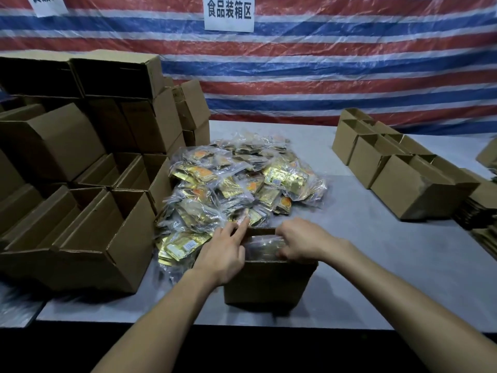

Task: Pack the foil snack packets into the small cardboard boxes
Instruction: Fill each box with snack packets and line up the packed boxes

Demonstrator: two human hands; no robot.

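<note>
Head: L hand [226, 254], R hand [301, 243] (box [269, 284] rim)

The scene was dim, lit softly from overhead onto the grey table [363, 251], so the stacked boxes [80, 135] at the left sat in deep brown shadow and the near table edge went black. Glare sparkled on the foil packets [236, 181] and the plastic sheet [336, 76] behind (its stripes bowed by the wide lens), while the frame's right edge and lower-left corner were smeared with blur.
</note>
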